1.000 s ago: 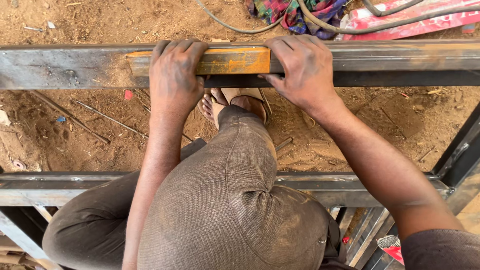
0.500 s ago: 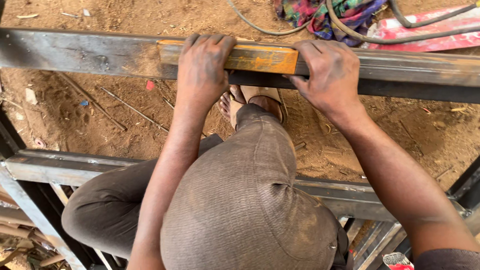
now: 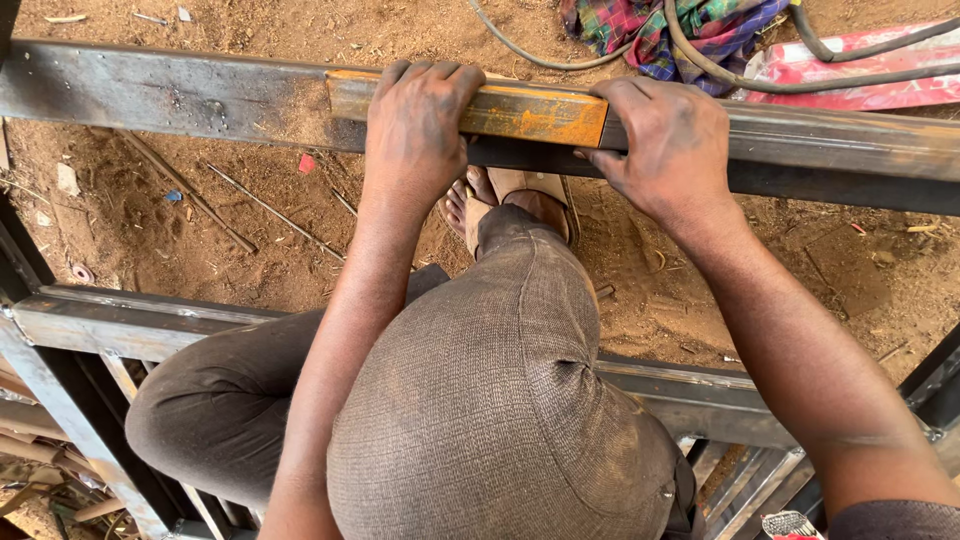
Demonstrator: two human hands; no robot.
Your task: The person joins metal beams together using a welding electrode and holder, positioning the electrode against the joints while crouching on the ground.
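Fingers first: those of the left hand [image 3: 418,125] curled over the far edge of a short rusty orange bar [image 3: 520,112], the palm flat on its top and the knuckles pointing to twelve o'clock. The right hand [image 3: 668,150] gripped the bar's other end, fingers draped over the top and the thumb tucked against the near face — both hands were closed on the piece, neither spread wide.

The bar lay lengthwise on top of a long grey steel beam [image 3: 180,95] that crossed the view from nine o'clock to three. It sat touching the beam, its near edge roughly flush with the beam's edge as far as could be told.

Below the hands, at six o'clock, a bent knee in brown trousers [image 3: 500,400] filled the middle, with a sandalled foot [image 3: 520,200] on the reddish soil just under the beam. A second grey beam [image 3: 130,320] ran across at about eight o'clock. At one o'clock a checked cloth [image 3: 680,30] and dark cables [image 3: 740,70] lay on the ground.

By my judgement the step in hand was seating and lining up the short piece on the beam — the next move would call for steady downward pressure and small sideways nudges, keeping the edges matched.
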